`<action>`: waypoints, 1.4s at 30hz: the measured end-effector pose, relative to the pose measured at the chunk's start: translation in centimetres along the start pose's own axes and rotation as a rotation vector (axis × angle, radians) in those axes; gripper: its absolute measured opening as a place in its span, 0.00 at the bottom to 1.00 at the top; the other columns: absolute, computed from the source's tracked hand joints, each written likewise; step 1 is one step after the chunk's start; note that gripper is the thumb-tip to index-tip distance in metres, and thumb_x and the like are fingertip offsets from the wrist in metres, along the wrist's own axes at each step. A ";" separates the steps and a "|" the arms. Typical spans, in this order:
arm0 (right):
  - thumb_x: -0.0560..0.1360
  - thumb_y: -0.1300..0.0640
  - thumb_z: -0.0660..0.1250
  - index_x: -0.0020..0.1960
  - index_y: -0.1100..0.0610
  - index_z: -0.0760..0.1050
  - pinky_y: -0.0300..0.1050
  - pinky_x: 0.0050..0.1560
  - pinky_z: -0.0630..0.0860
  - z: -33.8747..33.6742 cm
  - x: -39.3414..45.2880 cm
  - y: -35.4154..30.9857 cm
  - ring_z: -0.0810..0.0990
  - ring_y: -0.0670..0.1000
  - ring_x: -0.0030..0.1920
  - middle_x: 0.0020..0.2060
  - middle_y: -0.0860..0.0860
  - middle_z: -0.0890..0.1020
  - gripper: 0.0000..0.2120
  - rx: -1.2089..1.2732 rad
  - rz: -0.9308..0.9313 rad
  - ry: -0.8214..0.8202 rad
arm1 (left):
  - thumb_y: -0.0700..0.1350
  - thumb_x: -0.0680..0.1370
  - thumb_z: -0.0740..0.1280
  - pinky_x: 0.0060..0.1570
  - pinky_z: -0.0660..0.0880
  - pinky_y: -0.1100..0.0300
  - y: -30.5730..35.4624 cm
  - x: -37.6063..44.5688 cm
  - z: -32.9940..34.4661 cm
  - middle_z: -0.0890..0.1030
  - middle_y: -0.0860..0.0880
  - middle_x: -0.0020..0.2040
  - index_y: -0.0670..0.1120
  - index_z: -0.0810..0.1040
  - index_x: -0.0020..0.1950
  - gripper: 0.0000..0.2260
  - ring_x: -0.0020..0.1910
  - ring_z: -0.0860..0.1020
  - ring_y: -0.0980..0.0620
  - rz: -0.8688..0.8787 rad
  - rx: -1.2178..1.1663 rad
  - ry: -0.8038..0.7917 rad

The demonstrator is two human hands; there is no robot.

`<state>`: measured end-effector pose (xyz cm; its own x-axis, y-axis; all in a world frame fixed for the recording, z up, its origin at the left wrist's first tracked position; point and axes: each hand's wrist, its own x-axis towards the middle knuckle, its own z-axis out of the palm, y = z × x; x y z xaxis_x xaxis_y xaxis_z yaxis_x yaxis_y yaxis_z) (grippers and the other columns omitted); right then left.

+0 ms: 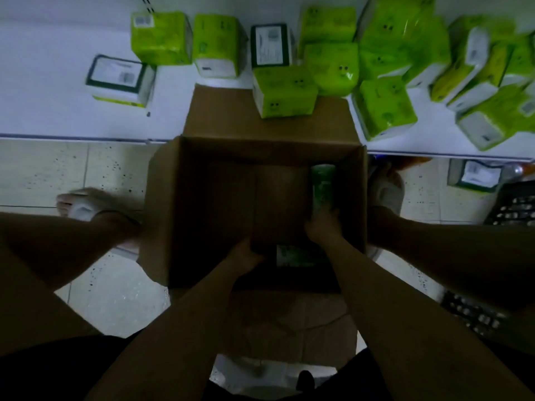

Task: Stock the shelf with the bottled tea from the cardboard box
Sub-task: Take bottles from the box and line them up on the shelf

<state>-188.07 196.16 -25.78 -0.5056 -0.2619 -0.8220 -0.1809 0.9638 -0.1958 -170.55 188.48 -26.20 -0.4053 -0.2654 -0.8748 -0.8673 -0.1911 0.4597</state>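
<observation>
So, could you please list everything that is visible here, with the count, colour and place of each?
cardboard box: one, brown, open on the floor against the shelf.
tea bottles: two visible, green labels, inside the box; one at the right wall, one near the front.
shelf: one, white, at the top.
packs: many, mostly lime green, on the shelf.
floor: pale speckled tiles.
feet: two, in pale slippers, beside the box.
hands: left and right, each gripping a bottle in the box.

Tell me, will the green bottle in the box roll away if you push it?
Probably. The green bottle looks round and lies on its side on the cardboard box floor, so a sideways nudge could roll it. The right hand grips its end, which should steady it. If it is full, it is likely fairly heavy.
</observation>
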 end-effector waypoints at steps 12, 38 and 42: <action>0.80 0.50 0.59 0.78 0.48 0.54 0.65 0.73 0.50 -0.2 1.5 -0.6 0.45 0.64 0.77 0.79 0.53 0.45 0.29 -1.043 -0.510 0.035 | 0.48 0.67 0.79 0.63 0.74 0.49 -1.0 4.1 0.3 0.74 0.43 0.69 0.42 0.71 0.71 0.35 0.64 0.75 0.41 -0.357 -0.503 -0.086; 0.65 0.53 0.78 0.72 0.53 0.65 0.52 0.66 0.69 -4.3 -1.4 -3.6 0.69 0.59 0.69 0.69 0.55 0.71 0.39 -0.149 -0.629 0.046 | 0.51 0.77 0.67 0.53 0.74 0.52 1.4 -1.9 -2.0 0.77 0.42 0.59 0.39 0.70 0.66 0.23 0.59 0.76 0.42 -0.010 -0.471 0.514; 0.64 0.49 0.79 0.68 0.53 0.70 0.55 0.65 0.72 -4.7 -4.0 -4.2 0.76 0.55 0.64 0.63 0.53 0.78 0.35 0.445 -0.446 0.126 | 0.48 0.77 0.69 0.37 0.69 0.62 4.0 -5.2 -4.0 0.76 0.50 0.43 0.45 0.71 0.53 0.11 0.48 0.77 0.47 0.233 -0.219 0.622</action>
<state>-189.22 192.94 -19.18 -0.5628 -0.6200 -0.5467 -0.0428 0.6823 -0.7298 -170.78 185.31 -19.16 -0.2761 -0.8019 -0.5298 -0.6734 -0.2319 0.7020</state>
